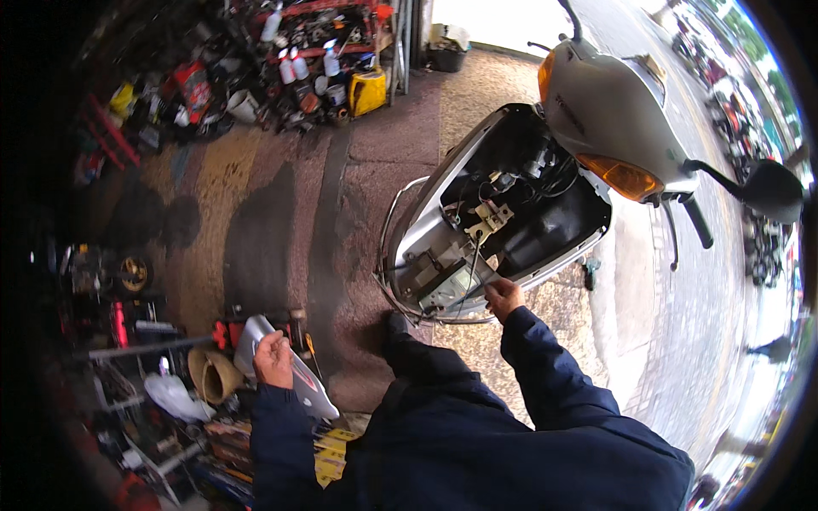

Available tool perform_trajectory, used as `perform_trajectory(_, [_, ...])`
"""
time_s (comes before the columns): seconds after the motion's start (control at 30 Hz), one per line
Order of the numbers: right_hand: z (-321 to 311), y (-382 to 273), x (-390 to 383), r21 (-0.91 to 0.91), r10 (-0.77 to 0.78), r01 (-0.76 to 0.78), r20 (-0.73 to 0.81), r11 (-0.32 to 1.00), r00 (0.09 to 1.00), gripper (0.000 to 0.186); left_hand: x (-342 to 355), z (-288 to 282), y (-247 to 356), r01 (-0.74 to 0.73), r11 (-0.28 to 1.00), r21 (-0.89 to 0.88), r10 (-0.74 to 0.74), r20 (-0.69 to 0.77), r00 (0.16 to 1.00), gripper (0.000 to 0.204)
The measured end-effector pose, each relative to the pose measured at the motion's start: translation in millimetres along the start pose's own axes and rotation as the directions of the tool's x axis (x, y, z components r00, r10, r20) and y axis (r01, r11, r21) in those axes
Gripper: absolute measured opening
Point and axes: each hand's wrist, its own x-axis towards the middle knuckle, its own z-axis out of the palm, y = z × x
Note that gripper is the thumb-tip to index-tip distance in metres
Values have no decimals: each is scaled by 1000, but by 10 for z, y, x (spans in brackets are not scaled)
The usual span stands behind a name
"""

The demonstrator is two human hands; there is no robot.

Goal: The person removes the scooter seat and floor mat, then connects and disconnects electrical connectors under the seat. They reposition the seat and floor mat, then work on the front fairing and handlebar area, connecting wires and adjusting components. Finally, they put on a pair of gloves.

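Head view, nearest first: my left hand (273,359) is clamped on a silver panel (296,373) beside my left leg, and the panel's face bears a red decal whose details I can't make out. Below it lies a yellow sheet (332,458) with dark printing, too small for me to read. Just beside the panel are a tan round container (201,373), open at its mouth, and a white plastic bag (177,398). My right hand (504,298) is at the near edge of the open scooter body (558,226), fingers bunched together; I cannot tell whether they pinch anything. Inside the body sit a pale boxy part (456,289), a metal bracket (490,220) and dark cables (558,183). Beyond, the grey front cowl (618,98) carries small dark lettering on its side, between two orange indicators (626,176). Farther off, a yellow container (368,91) with dark smudges stands near several spray bottles (331,60), by a red shelf (319,10) crowded with parts. A dark tub (446,61) has pale material heaped in it, and across the street stand parked motorcycles (740,119).
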Motion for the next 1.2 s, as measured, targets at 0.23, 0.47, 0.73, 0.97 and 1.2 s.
perform_trajectory(0.23, [912, -582, 250, -22, -127, 126, -67, 992, 990, 18, 892, 278, 384, 55, 988, 146, -83, 200, 976, 21])
perform_trajectory(0.47, [676, -830, 121, 109, -7, 38, -279, 993, 960, 17, 1849, 1302, 974, -292, 950, 111, 164, 616, 770, 24])
perform_trajectory(0.73, [1073, -1203, -99, 70, 54, -9, -670, 997, 741, 25, 2710, 2586, 1581, -458, 887, 63, 123, 923, 365, 21])
perform_trajectory(0.97, [1855, -1329, -179, 383, 357, -104, -684, 918, 636, 28, 3133, 3240, 2081, -624, 781, -28, 122, 987, 108, 23])
perform_trajectory(1.2, [1882, -1203, -151, 410, 343, 31, -800, 912, 493, 20, 2694, 3732, 2461, -737, 626, -254, 277, 956, -94, 23])
